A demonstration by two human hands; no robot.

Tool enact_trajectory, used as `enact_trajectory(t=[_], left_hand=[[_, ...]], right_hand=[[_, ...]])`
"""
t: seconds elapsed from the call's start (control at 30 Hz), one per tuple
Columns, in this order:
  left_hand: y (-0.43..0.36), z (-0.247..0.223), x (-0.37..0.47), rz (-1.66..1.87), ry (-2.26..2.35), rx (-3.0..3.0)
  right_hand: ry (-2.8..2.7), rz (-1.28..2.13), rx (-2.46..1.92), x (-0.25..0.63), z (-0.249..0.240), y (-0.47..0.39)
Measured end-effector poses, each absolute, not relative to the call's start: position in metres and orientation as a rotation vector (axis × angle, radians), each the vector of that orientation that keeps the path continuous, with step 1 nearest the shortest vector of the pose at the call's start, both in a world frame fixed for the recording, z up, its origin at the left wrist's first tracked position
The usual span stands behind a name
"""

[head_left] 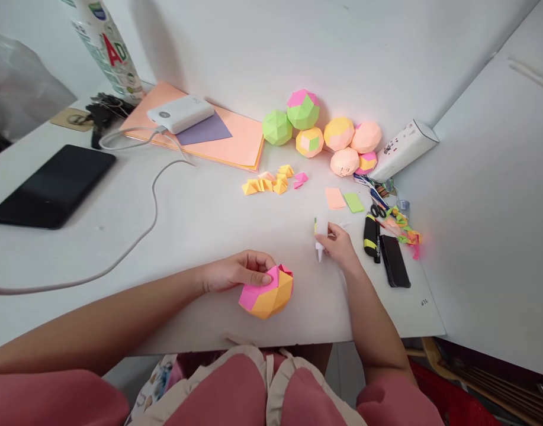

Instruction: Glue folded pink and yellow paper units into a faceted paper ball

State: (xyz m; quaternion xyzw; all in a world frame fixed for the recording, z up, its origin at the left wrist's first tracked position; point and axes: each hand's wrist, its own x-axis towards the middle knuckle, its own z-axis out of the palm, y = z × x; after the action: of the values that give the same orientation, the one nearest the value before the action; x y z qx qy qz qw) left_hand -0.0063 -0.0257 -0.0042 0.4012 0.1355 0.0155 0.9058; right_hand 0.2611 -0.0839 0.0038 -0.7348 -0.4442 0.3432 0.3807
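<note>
My left hand (247, 271) pinches the upper edge of a paper ball (271, 299) made of pink and orange folded facets, with an opening at its top right. To the right, my right hand (339, 244) is closed around a white glue bottle (321, 228), its nozzle pointing down toward me. Farther back on the desk lie small folded orange paper pieces (264, 184) and a few pink ones (300, 179). A peach paper pad (334, 199) and a green paper pad (353, 202) rest beyond my right hand.
Several finished paper balls (303, 111) stand against the wall. At right are scissors (378, 210), a black-and-yellow cutter (369, 234), a phone (394, 260) and paper scraps (402, 225). A power bank (182, 112) sits on peach sheets (242, 142); its cable (154, 207) crosses the left side near a tablet (53, 186).
</note>
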Motion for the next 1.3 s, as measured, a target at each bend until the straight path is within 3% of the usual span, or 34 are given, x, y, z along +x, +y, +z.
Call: enact_trajectory(t=[0.13, 0.27, 0.73, 1.3], left_hand=[[-0.026, -0.002, -0.004, 0.078, 0.280, 0.858], [-0.026, -0.002, -0.003, 0.098, 0.285, 0.861], [-0.028, 0.000, -0.003, 0.082, 0.316, 0.837], [-0.027, 0.002, -0.005, 0.037, 0.418, 0.859]], right_hand=[[-0.860, 1.215, -1.362, 0.246, 0.028, -0.091], [-0.865, 1.275, -1.097, 0.221, 0.045, -0.106], [-1.225, 0.990, -1.078, 0.191, 0.047, -0.129], [-1.366, 0.877, -1.090, 0.189, 0.046, -0.129]])
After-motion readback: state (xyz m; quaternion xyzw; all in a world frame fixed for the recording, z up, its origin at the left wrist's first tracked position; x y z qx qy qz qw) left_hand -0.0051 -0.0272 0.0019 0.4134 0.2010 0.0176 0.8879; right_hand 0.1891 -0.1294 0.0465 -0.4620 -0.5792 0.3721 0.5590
